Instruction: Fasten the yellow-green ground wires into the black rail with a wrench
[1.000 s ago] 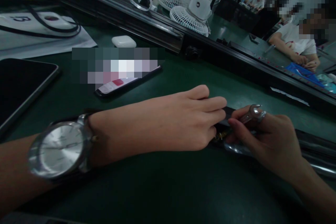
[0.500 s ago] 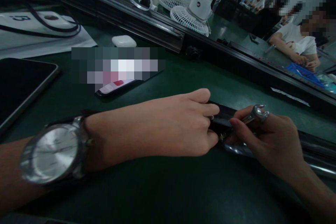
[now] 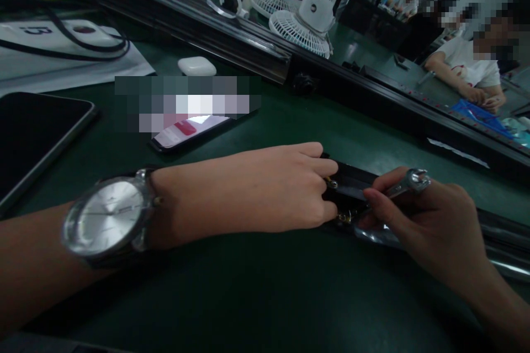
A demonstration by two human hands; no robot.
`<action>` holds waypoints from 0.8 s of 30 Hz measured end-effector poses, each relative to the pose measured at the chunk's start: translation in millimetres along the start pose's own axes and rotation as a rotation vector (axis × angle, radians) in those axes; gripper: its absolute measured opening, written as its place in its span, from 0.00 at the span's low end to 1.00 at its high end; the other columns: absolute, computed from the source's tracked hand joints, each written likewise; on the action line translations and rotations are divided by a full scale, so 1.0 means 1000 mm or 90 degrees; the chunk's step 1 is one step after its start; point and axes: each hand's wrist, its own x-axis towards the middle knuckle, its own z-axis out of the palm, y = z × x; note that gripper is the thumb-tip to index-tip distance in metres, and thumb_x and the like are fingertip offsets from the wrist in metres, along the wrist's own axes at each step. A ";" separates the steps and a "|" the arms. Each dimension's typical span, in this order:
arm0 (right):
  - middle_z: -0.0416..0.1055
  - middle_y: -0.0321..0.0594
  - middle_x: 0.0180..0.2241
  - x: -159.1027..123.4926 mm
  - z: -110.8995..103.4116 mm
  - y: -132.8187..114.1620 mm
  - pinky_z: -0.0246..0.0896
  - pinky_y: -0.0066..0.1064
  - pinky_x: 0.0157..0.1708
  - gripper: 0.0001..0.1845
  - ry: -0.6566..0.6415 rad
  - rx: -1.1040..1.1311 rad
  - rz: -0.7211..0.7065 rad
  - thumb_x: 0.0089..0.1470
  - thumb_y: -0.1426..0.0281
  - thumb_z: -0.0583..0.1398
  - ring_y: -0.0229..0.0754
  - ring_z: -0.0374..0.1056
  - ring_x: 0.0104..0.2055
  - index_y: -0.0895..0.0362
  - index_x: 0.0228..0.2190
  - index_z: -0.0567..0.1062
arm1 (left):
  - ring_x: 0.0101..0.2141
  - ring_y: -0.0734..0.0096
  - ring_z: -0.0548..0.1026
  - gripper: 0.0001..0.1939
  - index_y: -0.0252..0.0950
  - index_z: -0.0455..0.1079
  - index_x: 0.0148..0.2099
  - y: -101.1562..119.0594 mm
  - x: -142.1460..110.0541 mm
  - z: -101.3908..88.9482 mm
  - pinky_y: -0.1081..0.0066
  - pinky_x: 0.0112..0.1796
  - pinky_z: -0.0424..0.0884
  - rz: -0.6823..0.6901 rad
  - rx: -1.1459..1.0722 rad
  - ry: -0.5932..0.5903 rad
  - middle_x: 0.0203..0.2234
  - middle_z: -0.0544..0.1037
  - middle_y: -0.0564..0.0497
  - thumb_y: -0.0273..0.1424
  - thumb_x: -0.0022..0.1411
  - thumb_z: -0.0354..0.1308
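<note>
My left hand (image 3: 285,187), with a silver-faced watch (image 3: 108,214) on its wrist, lies over a long black part (image 3: 358,177). Its fingers curl down onto the left end of that part, and their tips are hidden. Small brass-coloured fittings (image 3: 344,217) stick out beside the little finger. In my right hand (image 3: 443,220) is a shiny metal wrench (image 3: 416,180), its open jaw pointing up past the index finger. The wrench's other end is hidden among the fingers, close to the black part. Clear shiny plastic (image 3: 379,236) lies beneath that hand.
On the green table (image 3: 265,292) are a lit phone (image 3: 186,132), a white rounded case (image 3: 197,66), a dark-screened device (image 3: 37,132) and papers under a black cable. A black rail crosses behind; beyond it stand white fans (image 3: 317,8) and a seated person (image 3: 467,66).
My left hand has drawn back slightly left, and its wrist has risen, showing more of the brass fittings. The right hand with the wrench has shifted a little to the right.
</note>
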 end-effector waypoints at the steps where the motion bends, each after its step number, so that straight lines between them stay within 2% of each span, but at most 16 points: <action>1: 0.81 0.29 0.22 0.000 0.000 -0.001 0.69 0.19 0.20 0.06 0.003 0.001 0.003 0.63 0.69 0.65 0.36 0.79 0.21 0.52 0.32 0.75 | 0.36 0.61 0.71 0.05 0.41 0.75 0.35 0.000 0.000 0.000 0.61 0.37 0.60 0.002 -0.001 0.006 0.25 0.76 0.53 0.28 0.65 0.66; 8: 0.78 0.27 0.18 -0.002 0.003 -0.003 0.61 0.19 0.15 0.09 0.019 -0.061 -0.047 0.60 0.68 0.68 0.30 0.70 0.14 0.53 0.29 0.75 | 0.37 0.60 0.71 0.06 0.40 0.74 0.35 0.000 -0.001 0.003 0.61 0.37 0.60 0.009 0.010 0.008 0.25 0.75 0.52 0.28 0.63 0.68; 11: 0.77 0.27 0.19 -0.002 0.003 -0.003 0.60 0.18 0.16 0.09 0.020 -0.070 -0.054 0.60 0.68 0.68 0.29 0.71 0.15 0.54 0.29 0.76 | 0.37 0.61 0.71 0.06 0.40 0.75 0.35 0.000 -0.001 0.002 0.62 0.37 0.60 0.003 0.005 0.004 0.25 0.76 0.53 0.27 0.62 0.69; 17: 0.78 0.28 0.19 -0.003 0.002 0.000 0.61 0.20 0.16 0.09 0.005 -0.055 -0.032 0.62 0.66 0.66 0.32 0.72 0.16 0.54 0.30 0.75 | 0.38 0.62 0.73 0.05 0.41 0.74 0.37 0.001 0.001 -0.001 0.61 0.37 0.60 -0.005 0.008 -0.058 0.27 0.77 0.52 0.30 0.67 0.65; 24: 0.80 0.29 0.21 0.001 0.004 0.005 0.66 0.18 0.18 0.09 -0.029 0.021 0.036 0.64 0.66 0.64 0.34 0.77 0.20 0.53 0.31 0.74 | 0.38 0.61 0.72 0.06 0.41 0.74 0.37 0.001 -0.001 0.002 0.62 0.37 0.60 0.003 0.017 -0.022 0.27 0.77 0.52 0.29 0.64 0.68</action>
